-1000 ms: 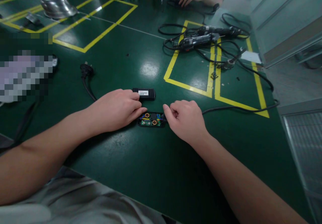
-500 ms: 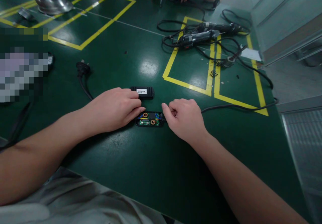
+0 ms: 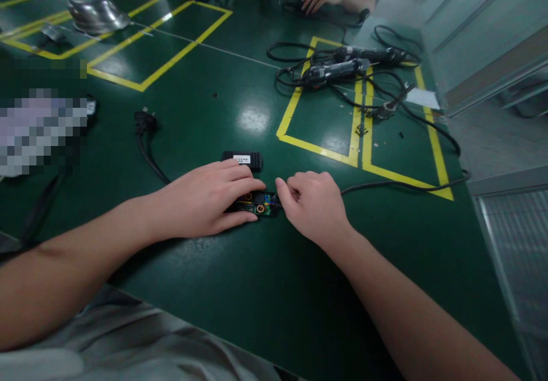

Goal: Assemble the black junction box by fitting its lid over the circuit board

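Seating the cord: left hand lies flat, fingers extended, over the open adapter on the table, right hand pinches the cord at its end; cover just behind likely goes on next.

Assembly workshop (taped bench, electric screwdrivers)

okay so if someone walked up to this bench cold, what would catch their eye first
Two bare hands meet at mid-table over an opened black case showing coils and coloured wires: the left hand lies flat on it, the right hand pinches its cable end. Just behind lies its labelled black cover; farther back, electric screwdrivers rest in tangled cords.
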The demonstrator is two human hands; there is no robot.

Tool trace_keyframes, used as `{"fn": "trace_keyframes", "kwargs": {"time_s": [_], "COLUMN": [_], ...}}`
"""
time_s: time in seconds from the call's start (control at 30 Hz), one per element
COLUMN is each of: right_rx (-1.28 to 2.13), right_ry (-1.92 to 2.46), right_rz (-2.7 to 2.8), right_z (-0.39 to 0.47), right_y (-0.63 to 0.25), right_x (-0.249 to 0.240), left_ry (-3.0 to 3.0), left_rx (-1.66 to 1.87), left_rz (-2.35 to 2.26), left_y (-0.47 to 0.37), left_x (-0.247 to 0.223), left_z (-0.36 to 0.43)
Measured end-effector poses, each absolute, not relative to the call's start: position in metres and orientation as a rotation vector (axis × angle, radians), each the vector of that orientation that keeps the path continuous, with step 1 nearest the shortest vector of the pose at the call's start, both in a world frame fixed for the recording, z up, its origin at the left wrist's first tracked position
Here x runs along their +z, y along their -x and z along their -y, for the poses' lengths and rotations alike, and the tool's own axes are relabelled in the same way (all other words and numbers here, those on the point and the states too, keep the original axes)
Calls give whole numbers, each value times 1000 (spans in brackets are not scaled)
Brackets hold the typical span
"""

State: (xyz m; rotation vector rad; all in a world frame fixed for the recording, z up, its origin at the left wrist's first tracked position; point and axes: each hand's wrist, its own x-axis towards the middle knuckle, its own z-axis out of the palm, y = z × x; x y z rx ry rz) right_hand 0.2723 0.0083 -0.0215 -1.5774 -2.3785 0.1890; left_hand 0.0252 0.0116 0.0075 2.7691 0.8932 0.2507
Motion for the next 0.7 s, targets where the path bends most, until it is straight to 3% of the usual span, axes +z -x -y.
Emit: {"fn": "trace_keyframes", "kwargs": {"time_s": [0.3,0.43,0.57,0.7], "right_rx": [200,205,204,211], "right_ry": [1585,1594,1597,1600], "right_rz": [2377,2387,2380,2376], "right_z": [-8,-8,-9,-9], "right_y": [-273,-273,-273,-273], "right_x": [-23,-22,-23,-24], "left_ry": [-2702,-2679,-2646,-2551], "left_rx": [240,408,600,395], "left_rz": [-878,-896,-1210,-1496], "left_y": [-26,-25,-20,-18], "left_x": [8,11,13,9], "left_z": [-14,-16,-22,-27]}}
